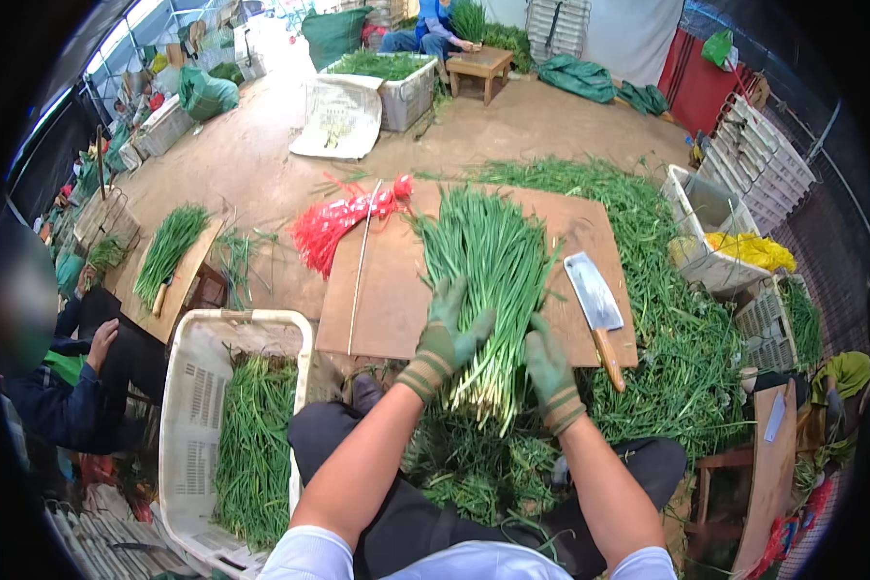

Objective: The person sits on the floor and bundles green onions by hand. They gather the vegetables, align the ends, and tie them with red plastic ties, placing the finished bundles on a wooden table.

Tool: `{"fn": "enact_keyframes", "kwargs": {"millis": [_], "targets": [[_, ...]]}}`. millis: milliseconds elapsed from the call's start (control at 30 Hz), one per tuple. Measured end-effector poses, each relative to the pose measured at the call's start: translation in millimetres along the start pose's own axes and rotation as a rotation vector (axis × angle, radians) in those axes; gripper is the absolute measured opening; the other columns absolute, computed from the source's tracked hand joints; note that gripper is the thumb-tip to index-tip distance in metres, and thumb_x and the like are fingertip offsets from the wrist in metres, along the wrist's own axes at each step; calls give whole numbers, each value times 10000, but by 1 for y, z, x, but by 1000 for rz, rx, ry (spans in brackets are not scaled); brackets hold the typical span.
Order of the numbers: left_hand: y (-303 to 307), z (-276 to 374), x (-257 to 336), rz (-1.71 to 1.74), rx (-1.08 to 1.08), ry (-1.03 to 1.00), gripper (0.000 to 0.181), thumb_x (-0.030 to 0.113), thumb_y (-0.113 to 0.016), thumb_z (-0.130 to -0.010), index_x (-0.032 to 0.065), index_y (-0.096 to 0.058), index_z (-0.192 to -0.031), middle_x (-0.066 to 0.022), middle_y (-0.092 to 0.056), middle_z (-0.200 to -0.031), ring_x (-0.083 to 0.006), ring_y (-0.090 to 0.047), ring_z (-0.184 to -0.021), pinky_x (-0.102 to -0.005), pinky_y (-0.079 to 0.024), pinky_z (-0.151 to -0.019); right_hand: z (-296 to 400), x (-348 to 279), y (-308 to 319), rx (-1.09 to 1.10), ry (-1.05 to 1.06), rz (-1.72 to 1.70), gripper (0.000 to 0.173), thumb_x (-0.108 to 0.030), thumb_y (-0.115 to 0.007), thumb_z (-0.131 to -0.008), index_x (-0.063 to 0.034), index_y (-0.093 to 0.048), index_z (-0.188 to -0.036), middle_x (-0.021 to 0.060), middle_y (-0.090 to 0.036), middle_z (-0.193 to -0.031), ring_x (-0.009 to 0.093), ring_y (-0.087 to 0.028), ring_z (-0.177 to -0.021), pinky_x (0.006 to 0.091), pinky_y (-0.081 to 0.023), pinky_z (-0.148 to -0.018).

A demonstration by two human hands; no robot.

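A large bunch of garlic chives lies on a wooden board, its pale root ends over the near edge. My left hand, in a green knitted glove with striped cuff, rests on the bunch's left side, fingers spread. At the right side of the stalks is my right hand, gloved alike, palm turned inward; whether it touches them is unclear. A cleaver with a wooden handle lies on the board's right part. On the left part are a thin stick and a bundle of red ties.
Loose greens are heaped right of the board. A white plastic crate with greens stands at my left. Beyond it, a co-worker sits by another board. A white bin holding yellow material stands right.
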State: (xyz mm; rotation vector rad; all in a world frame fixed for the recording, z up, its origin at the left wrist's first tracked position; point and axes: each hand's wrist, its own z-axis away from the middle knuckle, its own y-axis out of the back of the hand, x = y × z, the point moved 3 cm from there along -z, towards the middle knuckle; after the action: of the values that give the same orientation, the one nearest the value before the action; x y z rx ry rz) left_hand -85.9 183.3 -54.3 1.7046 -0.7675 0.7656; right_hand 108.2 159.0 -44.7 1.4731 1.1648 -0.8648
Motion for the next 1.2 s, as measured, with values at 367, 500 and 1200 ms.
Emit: {"fn": "enact_keyframes", "kwargs": {"millis": [367,500,1200], "targets": [[39,11,-10,521,85,172,465,240,-623,-935,21,-550,-1338,36,-602,-858,-30,-481,-701,-214,-437,-635,28,13,33,21,-399,-251,553,-433,-465,-1006,-45,-473,-1399,74,-589,-1263,184,-594,-1079,321,-464,-886],[52,4,-19,517,85,238,417,233,-604,-959,48,-565,-1330,49,-590,-848,-15,-483,-655,-200,-420,-581,22,30,38,50,-486,6,539,-460,-550,-945,13,-589,-1201,118,-657,-1054,198,-631,-947,332,-499,-828],[74,9,-11,522,81,317,432,301,-613,-953,50,-591,-1304,-2,-648,-975,-77,-565,-822,-254,-483,-779,-4,23,26,-66,-242,310,446,-322,-558,-969,35,-585,-1236,36,-621,-839,109,-563,-738,279,-470,-668]]}}
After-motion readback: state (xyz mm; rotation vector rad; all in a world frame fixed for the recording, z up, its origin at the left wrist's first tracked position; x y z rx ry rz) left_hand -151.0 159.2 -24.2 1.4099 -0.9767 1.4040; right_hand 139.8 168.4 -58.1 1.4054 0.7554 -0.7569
